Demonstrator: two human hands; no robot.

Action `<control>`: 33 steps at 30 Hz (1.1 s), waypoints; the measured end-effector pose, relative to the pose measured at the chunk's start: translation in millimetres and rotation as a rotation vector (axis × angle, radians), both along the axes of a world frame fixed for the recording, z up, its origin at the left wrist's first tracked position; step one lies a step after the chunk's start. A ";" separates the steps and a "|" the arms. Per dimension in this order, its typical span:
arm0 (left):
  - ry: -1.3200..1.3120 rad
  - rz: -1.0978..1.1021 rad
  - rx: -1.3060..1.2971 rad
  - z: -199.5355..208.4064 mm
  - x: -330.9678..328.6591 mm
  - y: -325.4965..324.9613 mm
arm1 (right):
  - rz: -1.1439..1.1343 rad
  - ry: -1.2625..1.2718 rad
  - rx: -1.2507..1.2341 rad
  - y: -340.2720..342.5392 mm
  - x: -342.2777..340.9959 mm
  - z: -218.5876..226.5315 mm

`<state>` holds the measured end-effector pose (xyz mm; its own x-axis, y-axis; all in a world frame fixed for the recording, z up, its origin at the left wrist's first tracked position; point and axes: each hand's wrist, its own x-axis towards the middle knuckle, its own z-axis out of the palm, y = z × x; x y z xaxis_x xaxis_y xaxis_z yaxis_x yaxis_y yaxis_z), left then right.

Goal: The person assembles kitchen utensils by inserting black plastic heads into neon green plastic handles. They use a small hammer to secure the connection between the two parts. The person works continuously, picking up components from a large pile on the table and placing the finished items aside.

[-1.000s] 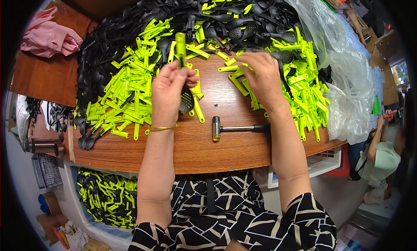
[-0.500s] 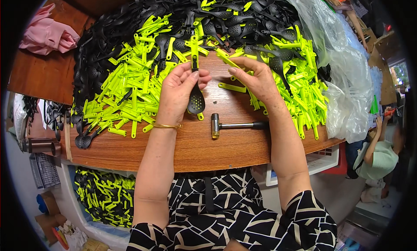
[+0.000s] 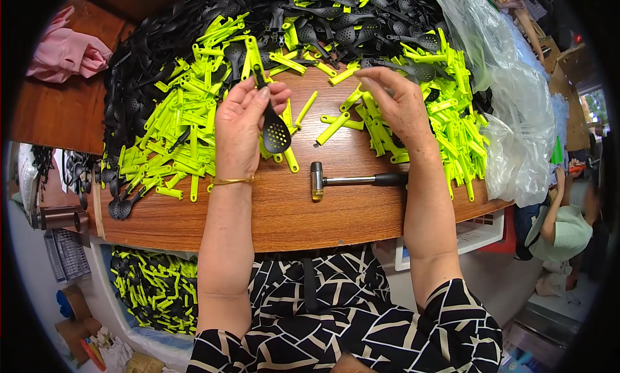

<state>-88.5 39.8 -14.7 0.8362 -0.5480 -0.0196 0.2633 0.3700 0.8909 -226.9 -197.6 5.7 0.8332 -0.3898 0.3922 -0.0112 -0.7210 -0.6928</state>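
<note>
My left hand (image 3: 242, 131) is closed on a perforated spoon with a black head (image 3: 276, 135) and a lime-green handle (image 3: 254, 55). The head hangs toward me and the handle points away. My right hand (image 3: 397, 105) hovers over the right side of the table, fingers bent and apart, with nothing visible in them. Beneath and beside it lie loose lime-green handles (image 3: 333, 129). A hammer (image 3: 317, 182) with a metal head and black grip rests on the wood nearer to me, its grip end partly behind my right forearm.
Heaps of lime-green handles (image 3: 194, 114) and black perforated spoon heads (image 3: 139, 82) cover the back and sides of the wooden table (image 3: 310, 221). Clear plastic sheeting (image 3: 516, 134) borders the right. Below left stands a bin (image 3: 139, 331) of green and black pieces. Another person (image 3: 558, 231) is at far right.
My left hand has moved left with the spoon, which now tilts. My right hand has let go of a lime-green handle and shifted right; more loose handles lie in the table's middle.
</note>
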 end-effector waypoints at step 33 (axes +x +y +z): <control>-0.413 -0.357 0.433 1.9 -53.0 -10.2 | 0.311 0.010 -0.154 26.6 -9.2 22.5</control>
